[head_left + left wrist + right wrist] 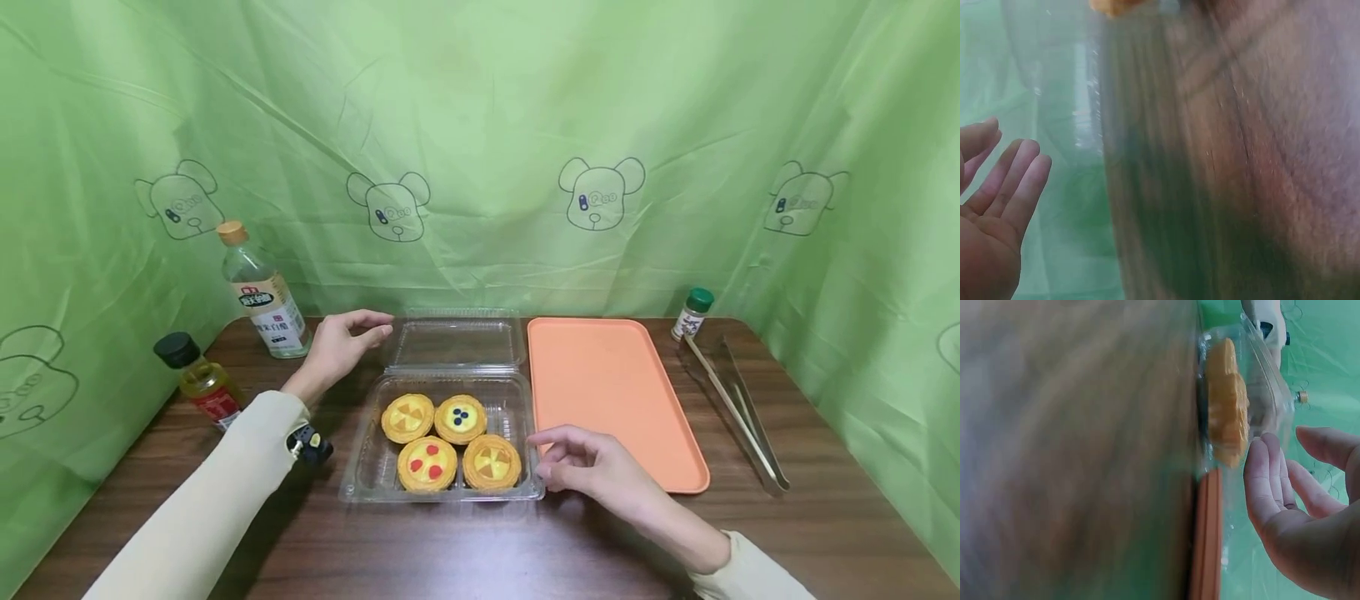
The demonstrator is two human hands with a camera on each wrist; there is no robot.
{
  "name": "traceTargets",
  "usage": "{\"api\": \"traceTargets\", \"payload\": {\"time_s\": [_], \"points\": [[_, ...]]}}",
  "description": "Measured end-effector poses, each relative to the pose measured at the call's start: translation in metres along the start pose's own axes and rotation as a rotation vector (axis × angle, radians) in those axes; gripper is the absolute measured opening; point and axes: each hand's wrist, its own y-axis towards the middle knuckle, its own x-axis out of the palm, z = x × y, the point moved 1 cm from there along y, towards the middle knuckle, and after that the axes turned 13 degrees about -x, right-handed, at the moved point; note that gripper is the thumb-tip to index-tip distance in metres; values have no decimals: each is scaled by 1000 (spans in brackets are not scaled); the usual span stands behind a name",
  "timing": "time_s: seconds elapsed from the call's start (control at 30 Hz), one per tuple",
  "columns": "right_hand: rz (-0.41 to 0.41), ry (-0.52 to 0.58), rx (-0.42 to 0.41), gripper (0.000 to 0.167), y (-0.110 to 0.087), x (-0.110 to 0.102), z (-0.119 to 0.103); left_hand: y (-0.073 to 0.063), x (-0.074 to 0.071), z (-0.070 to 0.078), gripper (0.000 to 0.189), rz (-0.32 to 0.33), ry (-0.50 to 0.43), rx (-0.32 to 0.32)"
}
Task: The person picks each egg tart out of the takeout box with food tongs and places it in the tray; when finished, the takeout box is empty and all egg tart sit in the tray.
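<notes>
A clear plastic hinged box lies on the table with its lid folded back. Several egg tarts sit inside: one with red pieces, one with dark blue berries, and two with tan wedges. Beside the lid's left edge is my left hand, its fingers loosely bent and nothing held; the left wrist view shows the same relaxed fingers. My right hand is at the box's front right corner, fingertips right by the rim. In the right wrist view its palm shows nothing gripped.
An orange tray lies right of the box. Farther right are metal tongs and a green-capped spice jar. On the left stand a white vinegar bottle and a black-capped oil bottle. Green cloth encloses the table.
</notes>
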Motion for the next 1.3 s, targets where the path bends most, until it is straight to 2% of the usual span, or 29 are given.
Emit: {"api": "traceTargets", "payload": {"time_s": [0.17,0.37,0.6,0.8,0.87,1.1,1.2,1.3], "points": [[33,-41,-45,41,1,-20,-5,-15,-6,5,27,11,-47,44],[114,-86,-26,41,6,-54,-16,-32,-15,7,30,-32,-137,74],[239,-152,-40,43,8,-105,-19,-49,-17,3,30,-22,-135,41],[327,-205,-32,33,0,-148,-18,-58,-15,-10,32,-63,-120,24],[356,-193,-45,29,-4,-162,-17,-61,-15,-13,32,-80,-115,11],[503,-1,-51,22,-17,-198,-8,-67,-13,-26,36,-129,-105,-55],[569,7,-36,22,-22,-209,-3,-68,-11,-31,37,-158,-102,-72],[623,-54,14,22,-26,-217,2,-70,-10,-34,37,-183,-108,-91]]}}
